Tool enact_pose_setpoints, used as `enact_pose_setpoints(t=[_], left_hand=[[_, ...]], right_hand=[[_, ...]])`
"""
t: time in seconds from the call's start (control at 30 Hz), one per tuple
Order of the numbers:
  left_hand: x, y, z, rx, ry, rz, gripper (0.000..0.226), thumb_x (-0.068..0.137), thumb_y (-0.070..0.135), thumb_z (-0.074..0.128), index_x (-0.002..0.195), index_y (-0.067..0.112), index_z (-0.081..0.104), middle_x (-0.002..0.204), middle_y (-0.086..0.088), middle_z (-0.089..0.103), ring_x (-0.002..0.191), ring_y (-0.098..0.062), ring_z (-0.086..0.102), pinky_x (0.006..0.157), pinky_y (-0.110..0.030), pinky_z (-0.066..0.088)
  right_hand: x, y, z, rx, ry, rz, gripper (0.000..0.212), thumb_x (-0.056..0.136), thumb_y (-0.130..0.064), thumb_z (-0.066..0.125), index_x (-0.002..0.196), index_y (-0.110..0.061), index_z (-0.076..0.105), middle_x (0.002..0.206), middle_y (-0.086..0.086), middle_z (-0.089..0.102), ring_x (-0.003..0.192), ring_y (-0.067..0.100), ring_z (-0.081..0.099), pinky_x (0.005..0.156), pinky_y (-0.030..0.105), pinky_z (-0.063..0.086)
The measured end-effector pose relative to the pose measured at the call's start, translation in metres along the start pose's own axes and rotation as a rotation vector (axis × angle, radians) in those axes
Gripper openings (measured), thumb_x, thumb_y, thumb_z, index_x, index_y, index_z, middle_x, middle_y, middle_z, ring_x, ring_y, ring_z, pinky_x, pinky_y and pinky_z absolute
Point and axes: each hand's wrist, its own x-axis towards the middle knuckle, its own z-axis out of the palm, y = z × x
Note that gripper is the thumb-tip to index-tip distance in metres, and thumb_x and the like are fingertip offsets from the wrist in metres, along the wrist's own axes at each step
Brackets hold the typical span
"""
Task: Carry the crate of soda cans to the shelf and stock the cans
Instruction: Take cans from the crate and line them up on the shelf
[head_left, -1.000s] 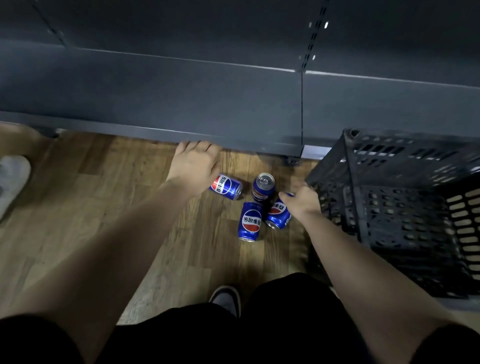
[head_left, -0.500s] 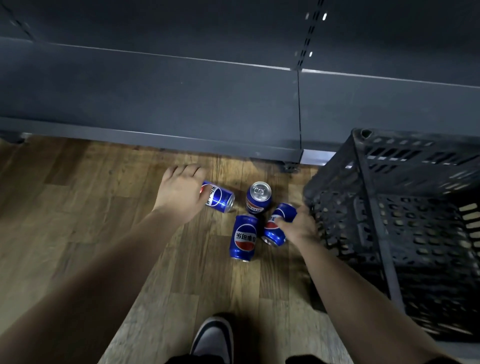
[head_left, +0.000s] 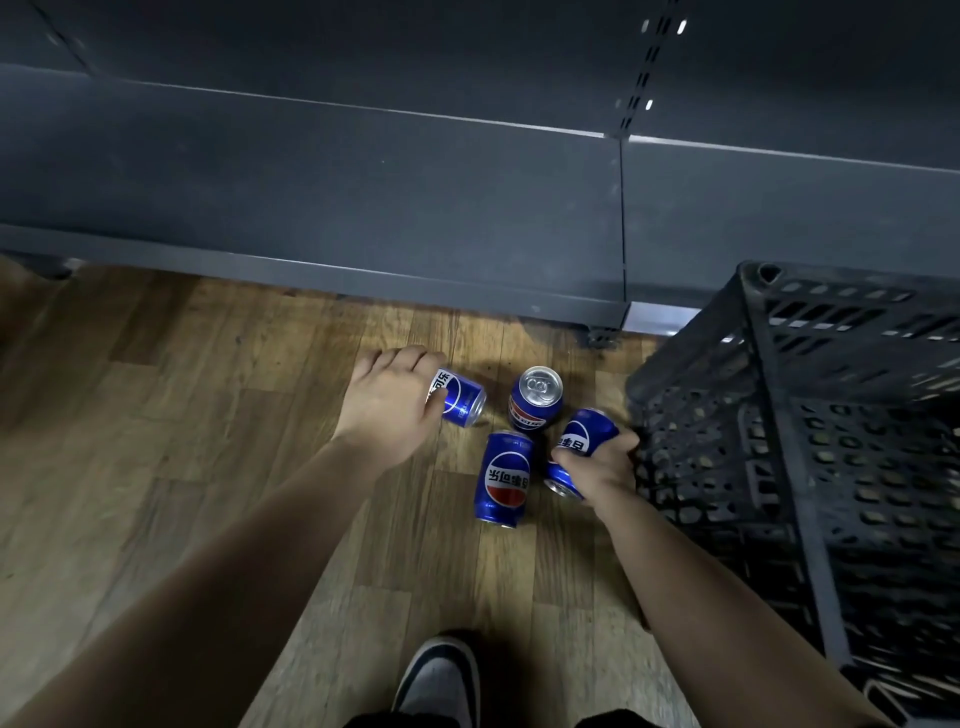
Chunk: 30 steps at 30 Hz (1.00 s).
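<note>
Evidently the left grip (head_left: 389, 410) is curling round one fallen can (head_left: 462, 402), the right grip (head_left: 602, 467) clasping a second can (head_left: 587, 434), at the floor (head_left: 208, 415) just left of the crate (head_left: 779, 415). Smooth, rigid, probably full and heavy: mid-body wrapping is looking safest.

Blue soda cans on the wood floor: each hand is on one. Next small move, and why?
Probably lift both gripped cans onto the dark grey metal shelf just beyond. The left hand curls round the leftmost blue soda can, the right hand round the rightmost blue soda can beside the black plastic crate; the upright blue can and the lying blue can wait between.
</note>
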Motion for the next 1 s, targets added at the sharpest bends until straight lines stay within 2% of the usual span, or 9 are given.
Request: enact_pose_setpoints(t=[0.17, 0.27, 0.37, 0.47, 0.53, 0.67, 1.0], left_hand=[[0.007, 0.005, -0.032, -0.003, -0.008, -0.005, 0.042, 0.095, 0.035, 0.047, 0.135, 0.021, 0.049, 0.135, 0.000, 0.053, 0.126, -0.022, 0.046, 0.112, -0.039, 0.024], [0.005, 0.017, -0.071, -0.008, -0.020, -0.012, 0.042, 0.095, 0.035, 0.047, 0.135, 0.020, 0.049, 0.136, 0.000, 0.052, 0.127, -0.022, 0.046, 0.112, -0.040, 0.024], [0.000, 0.034, -0.123, 0.007, -0.047, 0.014, 0.042, 0.094, 0.035, 0.048, 0.133, 0.020, 0.051, 0.134, 0.000, 0.054, 0.124, -0.024, 0.048, 0.111, -0.039, 0.026], [-0.004, 0.053, -0.189, -0.005, -0.038, 0.030, 0.040, 0.092, 0.032, 0.051, 0.129, 0.018, 0.056, 0.129, -0.004, 0.058, 0.119, -0.027, 0.053, 0.108, -0.040, 0.030], [-0.005, 0.066, -0.239, -0.019, -0.018, 0.042, 0.040, 0.091, 0.031, 0.051, 0.127, 0.017, 0.057, 0.126, -0.004, 0.060, 0.116, -0.027, 0.055, 0.105, -0.041, 0.034], [-0.008, 0.097, -0.342, -0.022, 0.001, 0.083, 0.041, 0.093, 0.032, 0.049, 0.132, 0.019, 0.053, 0.131, 0.000, 0.056, 0.118, -0.024, 0.052, 0.107, -0.038, 0.030], [-0.032, 0.199, -0.571, -0.065, 0.060, 0.187, 0.045, 0.099, 0.034, 0.040, 0.142, 0.022, 0.042, 0.147, 0.001, 0.042, 0.131, -0.020, 0.041, 0.113, -0.035, 0.019]], right_hand=[[-0.016, -0.010, -0.020, 0.069, 0.012, -0.008, 0.077, 0.078, -0.023, 0.080, 0.134, -0.005, 0.030, 0.111, 0.010, 0.057, 0.108, 0.034, 0.060, 0.090, 0.041, 0.050], [-0.043, -0.035, -0.044, 0.076, -0.003, -0.042, 0.079, 0.076, -0.027, 0.080, 0.133, -0.003, 0.031, 0.122, 0.016, 0.060, 0.110, 0.037, 0.060, 0.095, 0.044, 0.050], [-0.088, -0.070, -0.083, 0.062, 0.001, -0.048, 0.073, 0.079, -0.031, 0.078, 0.127, -0.003, 0.031, 0.125, 0.019, 0.059, 0.112, 0.037, 0.059, 0.090, 0.037, 0.046], [-0.141, -0.111, -0.131, 0.065, -0.009, -0.088, 0.062, 0.079, -0.032, 0.077, 0.111, -0.010, 0.029, 0.116, 0.015, 0.060, 0.107, 0.034, 0.061, 0.083, 0.034, 0.045], [-0.176, -0.139, -0.165, 0.059, -0.021, -0.126, 0.061, 0.079, -0.032, 0.077, 0.108, -0.012, 0.027, 0.108, 0.010, 0.058, 0.104, 0.033, 0.061, 0.084, 0.035, 0.047], [-0.246, -0.195, -0.240, 0.088, -0.026, -0.197, 0.061, 0.078, -0.032, 0.078, 0.110, -0.012, 0.030, 0.105, 0.008, 0.060, 0.091, 0.028, 0.060, 0.083, 0.036, 0.048], [-0.404, -0.287, -0.439, 0.184, -0.029, -0.386, 0.072, 0.072, -0.030, 0.082, 0.124, -0.021, 0.033, 0.105, -0.007, 0.060, 0.097, 0.020, 0.063, 0.093, 0.043, 0.051]])
